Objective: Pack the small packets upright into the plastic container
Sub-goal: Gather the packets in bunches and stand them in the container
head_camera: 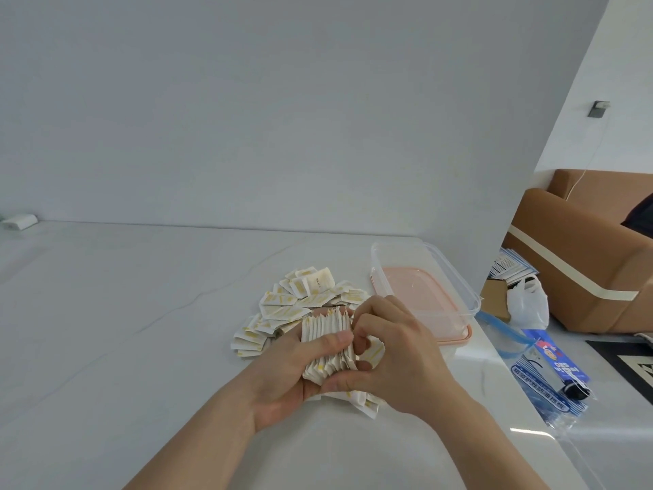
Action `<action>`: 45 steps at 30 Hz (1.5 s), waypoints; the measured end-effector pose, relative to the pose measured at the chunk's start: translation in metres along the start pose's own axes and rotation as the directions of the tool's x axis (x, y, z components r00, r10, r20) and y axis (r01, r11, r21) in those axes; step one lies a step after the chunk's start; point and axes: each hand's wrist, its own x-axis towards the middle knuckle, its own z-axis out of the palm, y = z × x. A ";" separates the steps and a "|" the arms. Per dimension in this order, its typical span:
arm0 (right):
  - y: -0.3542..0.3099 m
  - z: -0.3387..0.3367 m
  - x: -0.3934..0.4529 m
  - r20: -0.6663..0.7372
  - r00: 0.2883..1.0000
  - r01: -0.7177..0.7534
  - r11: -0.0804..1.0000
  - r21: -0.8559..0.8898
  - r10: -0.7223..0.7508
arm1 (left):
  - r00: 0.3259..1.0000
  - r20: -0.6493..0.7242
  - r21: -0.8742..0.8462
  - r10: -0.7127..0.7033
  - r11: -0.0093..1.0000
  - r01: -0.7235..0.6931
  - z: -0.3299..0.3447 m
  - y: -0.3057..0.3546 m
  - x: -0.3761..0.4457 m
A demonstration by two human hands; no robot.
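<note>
Left hand (282, 376) and right hand (395, 351) together clamped a fanned stack of packets (327, 344) above the near worktop (123, 313), left of the empty plastic container (424, 274); light, floppy, slippery, best gripped across both end faces.

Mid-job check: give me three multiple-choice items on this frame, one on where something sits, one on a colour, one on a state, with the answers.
1. Where is the plastic container relative to the loose packets?
A. To their right, near the table edge
B. To their left
C. On top of them

2. What colour is the lid under the container?
A. Blue
B. Pink
C. Green

3. What is in the container?
A. A full row of packets
B. A white bag
C. No packets yet

Answers:
1 A, it stands right of the pile by the table's right edge.
2 B, pink shows through the clear walls.
3 C, the gathered stack of packets is gripped between the left hand and right hand.
</note>
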 end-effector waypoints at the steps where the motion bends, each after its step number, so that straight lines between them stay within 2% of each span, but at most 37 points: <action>1: 0.002 0.001 0.000 0.021 1.000 0.002 1.000 0.000 -0.002 | 1.000 0.013 0.009 -0.013 1.000 0.013 -0.002 -0.001 0.000; 5: 0.004 0.000 -0.002 0.121 0.992 -0.027 0.999 0.030 0.023 | 0.999 0.034 0.018 -0.027 0.999 0.026 -0.006 -0.002 0.002; 7: 0.001 -0.005 -0.001 0.121 0.992 -0.051 0.998 0.042 0.046 | 1.000 -0.024 -0.020 0.020 1.000 -0.021 -0.007 0.002 0.004; 9: -0.001 -0.011 -0.001 0.099 0.992 -0.088 0.995 0.048 0.083 | 0.991 -0.111 -0.129 0.075 0.988 -0.089 -0.013 0.009 0.006; 11: 0.000 -0.016 -0.002 0.162 0.979 -0.127 0.992 -0.013 0.128 | 0.974 -0.194 -0.204 0.118 0.966 -0.158 -0.019 0.016 0.008; 14: 0.002 -0.013 -0.005 0.430 0.877 -0.138 0.970 -0.198 0.213 | 0.947 -0.287 -0.262 0.146 0.938 -0.225 -0.030 0.021 0.009; 16: 0.004 -0.006 -0.008 0.526 0.812 -0.135 0.958 -0.251 0.252 | 0.939 -0.314 -0.275 0.140 0.933 -0.231 -0.031 0.021 0.010; 17: 0.005 -0.003 -0.008 0.536 0.802 -0.142 0.955 -0.260 0.265 | 0.938 -0.321 -0.274 0.134 0.935 -0.227 -0.031 0.021 0.010; 20: 0.006 0.001 -0.006 0.487 0.822 -0.175 0.945 -0.277 0.295 | 0.941 -0.313 -0.261 0.130 0.941 -0.217 -0.028 0.018 0.010; 25: 0.004 0.006 -0.009 0.400 0.871 -0.139 0.923 -0.358 0.286 | 0.949 -0.287 -0.236 0.131 0.950 -0.203 -0.024 0.017 0.009; 33: -0.002 0.014 -0.003 0.375 0.879 -0.109 0.891 -0.441 0.293 | 0.948 -0.293 -0.199 0.128 0.961 -0.191 -0.025 0.016 0.010; 36: 0.009 0.012 -0.004 0.282 0.914 -0.166 0.902 -0.398 0.293 | 0.947 -0.294 -0.197 0.127 0.962 -0.190 -0.025 0.015 0.011; 38: 0.015 0.008 -0.003 0.193 0.927 -0.253 0.917 -0.309 0.321 | 0.951 -0.281 -0.201 0.131 0.961 -0.192 -0.025 0.014 0.011; 41: 0.019 0.002 -0.002 0.124 0.920 -0.346 0.918 -0.192 0.373 | 0.953 -0.271 -0.183 0.138 0.964 -0.191 -0.024 0.014 0.011; 45: 0.020 -0.003 -0.002 0.115 0.888 -0.435 0.895 -0.103 0.445 | 0.949 -0.284 -0.156 0.135 0.970 -0.185 -0.023 0.012 0.012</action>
